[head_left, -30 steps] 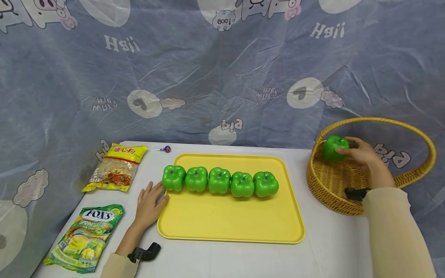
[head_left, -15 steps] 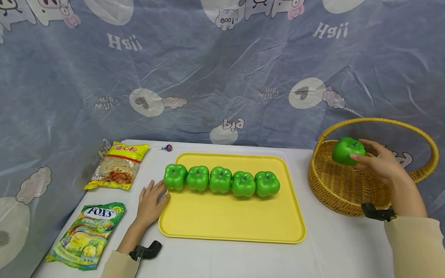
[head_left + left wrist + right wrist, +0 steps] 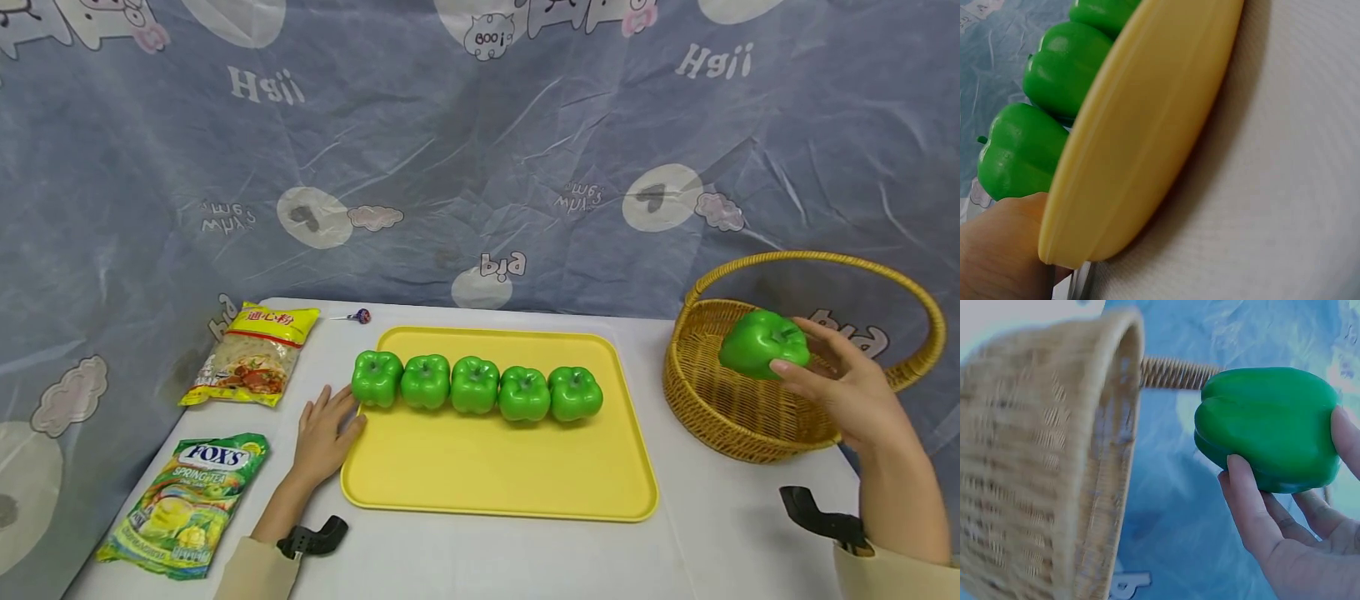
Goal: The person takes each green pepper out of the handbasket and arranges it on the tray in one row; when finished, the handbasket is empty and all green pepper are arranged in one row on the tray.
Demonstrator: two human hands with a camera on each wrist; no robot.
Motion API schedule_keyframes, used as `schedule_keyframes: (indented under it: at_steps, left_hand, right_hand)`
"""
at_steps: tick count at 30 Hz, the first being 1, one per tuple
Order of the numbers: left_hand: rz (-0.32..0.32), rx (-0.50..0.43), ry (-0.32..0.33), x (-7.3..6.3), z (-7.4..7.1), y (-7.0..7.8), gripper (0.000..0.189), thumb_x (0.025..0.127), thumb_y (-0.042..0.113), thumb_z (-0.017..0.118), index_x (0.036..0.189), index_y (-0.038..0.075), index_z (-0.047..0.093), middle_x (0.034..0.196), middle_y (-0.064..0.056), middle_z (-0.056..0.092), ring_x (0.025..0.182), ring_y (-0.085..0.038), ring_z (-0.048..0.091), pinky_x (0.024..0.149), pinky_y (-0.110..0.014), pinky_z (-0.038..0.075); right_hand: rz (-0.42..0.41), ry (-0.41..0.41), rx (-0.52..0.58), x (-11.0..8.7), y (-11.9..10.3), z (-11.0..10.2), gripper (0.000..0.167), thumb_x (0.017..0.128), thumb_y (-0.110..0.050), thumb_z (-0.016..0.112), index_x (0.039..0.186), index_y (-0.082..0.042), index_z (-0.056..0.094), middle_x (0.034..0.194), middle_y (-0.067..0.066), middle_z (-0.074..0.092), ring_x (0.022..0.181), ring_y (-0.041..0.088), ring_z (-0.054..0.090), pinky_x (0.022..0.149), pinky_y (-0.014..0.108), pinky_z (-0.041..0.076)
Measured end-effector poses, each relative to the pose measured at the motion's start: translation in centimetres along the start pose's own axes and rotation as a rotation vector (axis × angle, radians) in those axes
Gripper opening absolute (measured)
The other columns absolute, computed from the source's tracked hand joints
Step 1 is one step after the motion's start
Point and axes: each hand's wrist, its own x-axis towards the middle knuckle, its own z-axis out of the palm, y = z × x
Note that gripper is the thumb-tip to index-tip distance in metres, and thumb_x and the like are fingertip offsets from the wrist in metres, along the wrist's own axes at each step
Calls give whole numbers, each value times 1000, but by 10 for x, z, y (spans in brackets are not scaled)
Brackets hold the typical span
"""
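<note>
My right hand (image 3: 855, 392) grips a green bell pepper (image 3: 763, 343) between thumb and fingers, above the round wicker basket (image 3: 708, 421). In the right wrist view this pepper (image 3: 1272, 428) is tilted on its side, outside the basket's rim (image 3: 1138, 337). My left hand (image 3: 322, 437) rests flat at the left edge of the yellow tray (image 3: 495, 475), fingers loosely straight, its fingertips right by the leftmost bell pepper (image 3: 377, 379). Several green bell peppers stand in a row across the tray, stems up. The left wrist view shows the tray's side wall (image 3: 1141, 137) close up.
The basket's tall arched handle (image 3: 817, 257) rises over its far side. Left of the tray lie a yellow pasta bag (image 3: 251, 354) and a green Fox's candy bag (image 3: 183, 504). A lollipop (image 3: 362, 317) lies behind the tray. A patterned curtain (image 3: 420, 150) hangs behind the white table.
The right hand has lifted the bell pepper up from inside the basket and drawn it right and toward me, tilting it. The left hand has stayed at the tray's edge.
</note>
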Motion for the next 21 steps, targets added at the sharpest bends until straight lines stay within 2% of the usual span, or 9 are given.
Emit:
schedule_keyframes:
  at_steps: [3,7,10,15,21]
  left_hand:
    - [9,-1,13,0,0,0,46,97,22,57,139,4,53,151,-19,43,144,-52,19,113,-70,5]
    - [13,2,26,0,1,0,45,97,22,57,138,4,54,150,-19,44,143,-52,20,112,-70,6]
    - [17,11,32,0,1,-1,45,97,23,57,137,5,55,149,-19,45,143,-53,21,112,-71,7]
    - [20,17,35,0,1,-1,45,96,24,57,137,5,55,149,-19,45,142,-54,21,112,-70,7]
    - [2,15,16,0,1,-1,46,97,23,56,139,5,54,150,-19,44,144,-53,19,113,-70,5]
  right_hand:
    - [-76,-15,18,-7,-8,13,74,94,-10,64,156,-25,25,118,-27,42,95,-18,51,68,9,51]
    - [-128,-75,19,-14,-19,37,72,94,-9,65,155,-22,29,121,-24,41,99,-18,50,71,10,51]
    - [-128,-123,23,-15,-26,56,71,94,-14,66,154,-20,30,127,-17,41,100,-16,50,74,11,52]
    - [-132,-193,76,-12,-33,83,71,94,-16,66,154,-18,30,139,4,39,105,-13,49,79,13,52]
    - [-125,-258,118,-8,-31,103,71,93,-17,67,154,-15,30,143,15,38,105,-14,50,80,15,53]
